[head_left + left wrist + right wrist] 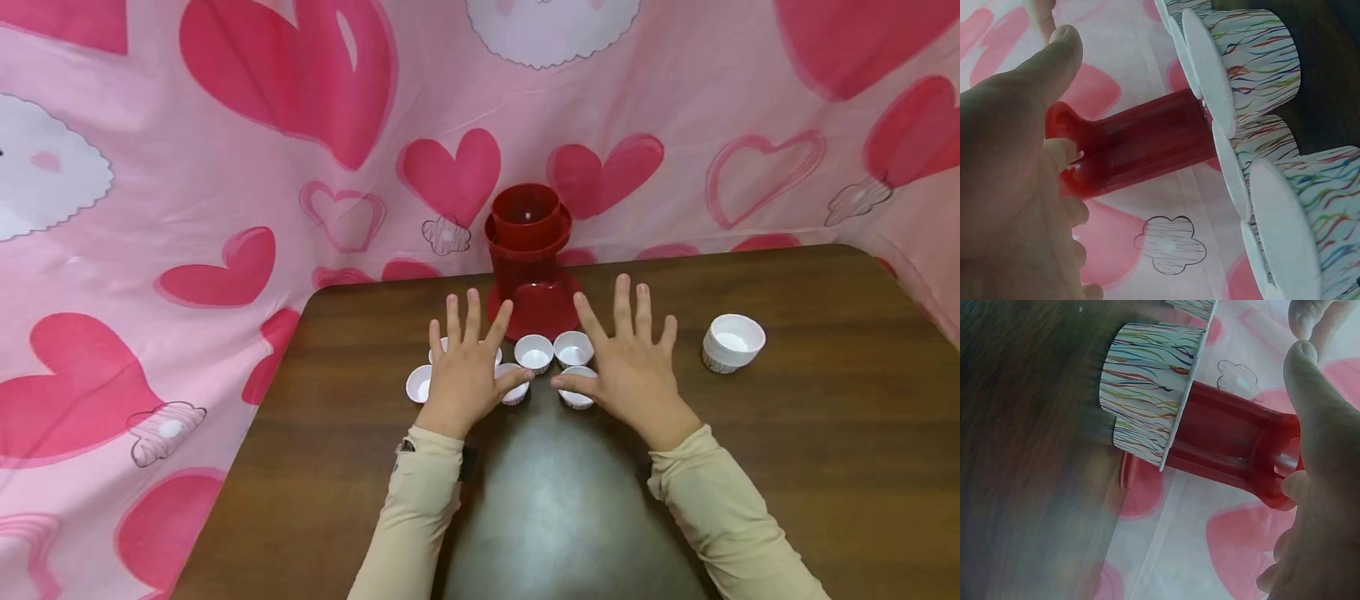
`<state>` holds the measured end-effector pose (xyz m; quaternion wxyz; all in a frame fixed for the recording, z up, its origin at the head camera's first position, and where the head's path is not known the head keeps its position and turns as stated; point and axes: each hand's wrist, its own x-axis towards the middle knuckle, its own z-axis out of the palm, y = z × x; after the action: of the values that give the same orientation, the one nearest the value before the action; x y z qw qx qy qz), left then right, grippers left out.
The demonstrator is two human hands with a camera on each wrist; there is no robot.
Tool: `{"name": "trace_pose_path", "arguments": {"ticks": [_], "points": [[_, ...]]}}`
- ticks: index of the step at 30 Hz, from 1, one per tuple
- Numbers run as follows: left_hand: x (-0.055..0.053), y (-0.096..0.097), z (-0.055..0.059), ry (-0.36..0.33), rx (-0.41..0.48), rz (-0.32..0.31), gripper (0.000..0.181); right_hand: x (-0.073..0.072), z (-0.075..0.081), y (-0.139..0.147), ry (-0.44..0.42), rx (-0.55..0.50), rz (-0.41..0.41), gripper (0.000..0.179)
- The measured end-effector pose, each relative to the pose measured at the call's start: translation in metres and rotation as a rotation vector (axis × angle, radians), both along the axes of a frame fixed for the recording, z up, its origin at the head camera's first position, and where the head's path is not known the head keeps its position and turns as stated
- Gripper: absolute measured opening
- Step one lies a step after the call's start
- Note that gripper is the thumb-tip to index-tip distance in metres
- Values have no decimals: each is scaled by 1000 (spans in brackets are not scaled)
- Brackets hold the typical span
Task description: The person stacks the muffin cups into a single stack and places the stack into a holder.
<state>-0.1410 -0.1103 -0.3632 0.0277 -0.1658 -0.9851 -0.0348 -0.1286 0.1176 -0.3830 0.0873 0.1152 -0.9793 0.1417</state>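
My left hand is held over the left part of a cluster of small white paper baking cups, fingers spread and straight. Likewise spread, my right hand hovers over the cluster's right end, its thumb overlapping a front cup. Neither hand holds anything. Several cups stand upright in two rows, some partly hidden by the left hand. In the left wrist view, the cups have coloured wavy stripes outside. Behind them stands a red plastic holder with a round opening and a wide base.
To the right, a short stack of the same white cups stands on the brown wooden table. A pink heart-printed cloth hangs behind the table and along its left side.
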Motion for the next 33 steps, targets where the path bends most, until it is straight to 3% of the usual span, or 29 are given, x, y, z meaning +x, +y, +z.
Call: {"name": "trace_pose_path", "arguments": {"ticks": [6, 11, 16, 21, 26, 33], "points": [[-3, 1, -1, 6, 88, -60, 96, 0, -2, 5, 2, -20, -4, 113], [-10, -5, 4, -69, 219, -76, 92, -6, 3, 20, -35, -86, -7, 101], [-19, -27, 7, -140, 299, -34, 76, -14, 8, 56, -74, -172, -60, 93], [-22, -55, 7, -197, 338, 41, 70, -19, 3, 104, -163, -225, -127, 99], [-19, -74, 5, -201, 392, 96, 67, -26, -8, 142, -233, -264, -133, 108], [-19, -87, -7, -191, 414, 153, 60, -37, -33, 169, -282, -339, -112, 101]]}}
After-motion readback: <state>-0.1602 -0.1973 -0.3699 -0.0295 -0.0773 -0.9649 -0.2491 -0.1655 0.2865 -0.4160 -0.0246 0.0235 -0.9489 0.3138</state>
